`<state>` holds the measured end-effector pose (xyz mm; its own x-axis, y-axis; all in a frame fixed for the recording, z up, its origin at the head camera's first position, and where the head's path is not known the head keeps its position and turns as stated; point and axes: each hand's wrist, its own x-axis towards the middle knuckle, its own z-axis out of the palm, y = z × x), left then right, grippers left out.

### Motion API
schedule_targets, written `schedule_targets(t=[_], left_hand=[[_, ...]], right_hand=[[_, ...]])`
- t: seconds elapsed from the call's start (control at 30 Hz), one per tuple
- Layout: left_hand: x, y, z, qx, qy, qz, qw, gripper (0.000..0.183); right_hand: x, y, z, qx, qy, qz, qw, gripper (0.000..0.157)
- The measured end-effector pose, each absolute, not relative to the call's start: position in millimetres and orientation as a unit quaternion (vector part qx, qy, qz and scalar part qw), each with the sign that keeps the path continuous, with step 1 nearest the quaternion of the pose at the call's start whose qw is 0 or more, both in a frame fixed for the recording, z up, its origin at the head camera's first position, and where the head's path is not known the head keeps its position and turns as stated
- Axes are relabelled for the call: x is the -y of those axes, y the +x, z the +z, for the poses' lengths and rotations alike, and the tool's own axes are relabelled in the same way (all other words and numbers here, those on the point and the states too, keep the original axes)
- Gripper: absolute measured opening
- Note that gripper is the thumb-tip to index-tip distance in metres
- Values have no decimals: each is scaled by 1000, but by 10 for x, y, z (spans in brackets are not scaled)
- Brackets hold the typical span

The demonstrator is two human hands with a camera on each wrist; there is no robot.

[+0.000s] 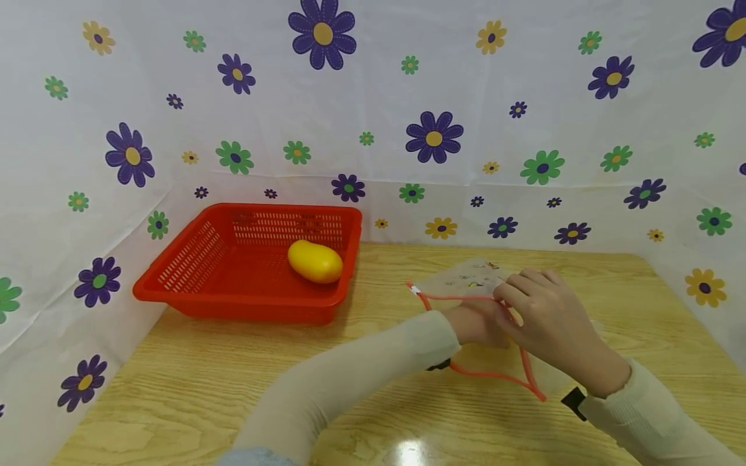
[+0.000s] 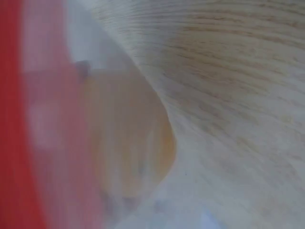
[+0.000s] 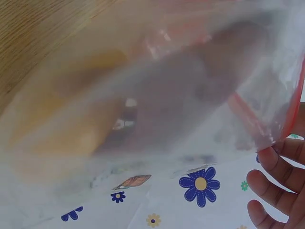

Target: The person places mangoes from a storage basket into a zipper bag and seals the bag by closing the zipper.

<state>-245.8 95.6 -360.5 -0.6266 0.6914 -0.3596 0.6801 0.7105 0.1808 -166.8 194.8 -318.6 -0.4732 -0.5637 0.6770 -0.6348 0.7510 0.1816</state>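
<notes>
Red-edged, translucent plastic: pinching the rim of a bag [image 1: 466, 275] with the right hand [image 1: 544, 317] over the counter [image 1: 192, 382]. Reaching inside with the left hand [image 1: 474, 323], next to a hazy yellow shape [image 2: 133, 143] seen through the film; unclear whether grasping or released. At left, with a yellow oblong [image 1: 315, 261] lying inside a red basket [image 1: 245, 307].

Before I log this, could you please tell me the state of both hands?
Left hand: inside the translucent bag, at a yellow object; grip cannot be told.
Right hand: closed, pinching the bag's red edge.
</notes>
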Motion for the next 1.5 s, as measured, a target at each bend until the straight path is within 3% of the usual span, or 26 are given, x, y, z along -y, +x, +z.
schedule_targets(t=[0.17,0.5,0.8,1.1,1.5], left_hand=[[-941,-2484,-3682,-905,371,47,204,7],[-964,-2511,-3843,-908,370,68,184,31],[-943,-2497,-3878,-910,373,71,165,19],[-928,-2445,-3782,-917,359,83,153,33],[-933,-2413,-3790,-924,356,54,131,18]], right_hand=[[-1955,-1673,-3196,858,347,46,375,23],[-1970,-1682,-3204,856,348,47,378,20],[-1969,-1690,-3209,856,348,50,378,18],[-1964,-1699,-3217,857,348,51,377,19],[-1941,-1693,-3212,859,345,54,373,23]])
